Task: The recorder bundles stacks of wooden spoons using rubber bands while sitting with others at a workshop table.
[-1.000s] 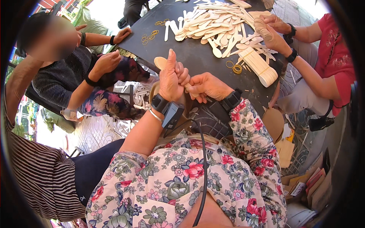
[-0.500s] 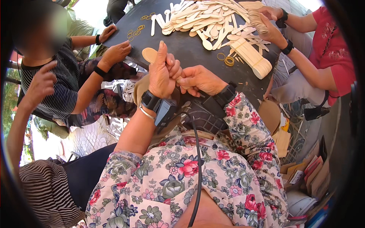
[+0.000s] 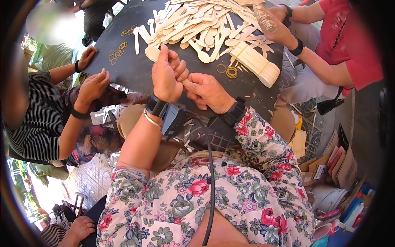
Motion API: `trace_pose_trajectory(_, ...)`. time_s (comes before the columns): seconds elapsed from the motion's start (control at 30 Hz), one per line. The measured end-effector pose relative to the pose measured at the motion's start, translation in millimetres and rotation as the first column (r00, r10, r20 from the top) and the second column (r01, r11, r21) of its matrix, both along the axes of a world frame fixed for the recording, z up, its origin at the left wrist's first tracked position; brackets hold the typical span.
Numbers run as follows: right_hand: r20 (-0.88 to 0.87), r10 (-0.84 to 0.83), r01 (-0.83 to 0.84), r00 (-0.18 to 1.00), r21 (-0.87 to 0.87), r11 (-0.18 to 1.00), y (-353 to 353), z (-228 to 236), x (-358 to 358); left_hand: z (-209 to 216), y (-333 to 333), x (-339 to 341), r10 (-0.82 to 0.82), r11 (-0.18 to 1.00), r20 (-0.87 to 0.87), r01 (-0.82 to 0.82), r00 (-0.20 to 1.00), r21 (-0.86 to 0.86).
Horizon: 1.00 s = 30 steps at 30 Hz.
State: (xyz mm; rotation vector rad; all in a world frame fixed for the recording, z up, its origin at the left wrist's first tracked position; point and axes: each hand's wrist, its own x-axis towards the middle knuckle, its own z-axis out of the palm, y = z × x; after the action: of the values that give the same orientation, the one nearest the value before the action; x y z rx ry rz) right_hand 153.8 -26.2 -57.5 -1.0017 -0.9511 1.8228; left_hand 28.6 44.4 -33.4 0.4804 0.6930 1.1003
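Note:
My left hand (image 3: 168, 76) is closed, thumb up, around wooden spoons; their rounded ends (image 3: 152, 53) stick out beyond the thumb, and the handles are hidden in the palm. Pressed against its curled fingers is my right hand (image 3: 209, 91), thumb and forefinger pinched together. What that pinch holds, if anything, is too small to tell. Both hands are raised over the near edge of the dark table (image 3: 135, 76). Past them lies a big heap of loose wooden spoons (image 3: 193, 26). A banded bundle of flat wooden pieces (image 3: 256, 65) rests right of the heap.
Rubber bands (image 3: 231, 73) lie near the bundle, with more rubber bands (image 3: 119, 52) at the left. On the right, a co-worker's hand (image 3: 284, 35) grips a stack of wooden pieces (image 3: 265, 18). Another person's hand (image 3: 94, 85) is at the table's left edge. Cardboard (image 3: 343, 164) stands low right.
The whole view has shifted, so the table and heap sit further left. My hands keep nearly the same hold. A raised hand at the far left has dropped low.

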Motion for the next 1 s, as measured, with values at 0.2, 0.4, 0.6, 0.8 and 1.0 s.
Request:
trace_pose_trajectory(0.2,-0.017,-0.039,0.039,0.999,-0.012,0.999,5,2,-3,6,36,-11,-0.034,0.997,0.039,0.031,0.999,0.068)
trace_pose_trajectory(0.4,0.533,-0.459,0.229,0.711,0.441,0.868,15,1,2,1,58,-33,0.058,0.998,0.217,-0.051,0.975,-0.037)
trace_pose_trajectory(0.6,0.743,-0.667,-0.248,0.052,0.657,0.712,42,11,19,-3,55,-43,-0.036,0.998,0.323,0.053,0.946,-0.044)
trace_pose_trajectory(0.8,0.849,-0.502,-0.377,-0.166,0.416,0.828,60,5,20,2,48,-46,-0.053,0.997,0.292,0.065,0.955,-0.031)
trace_pose_trajectory(1.0,0.818,-0.566,-0.308,-0.103,0.515,0.800,46,7,30,4,35,-46,0.030,0.995,-0.062,-0.024,0.998,0.097)
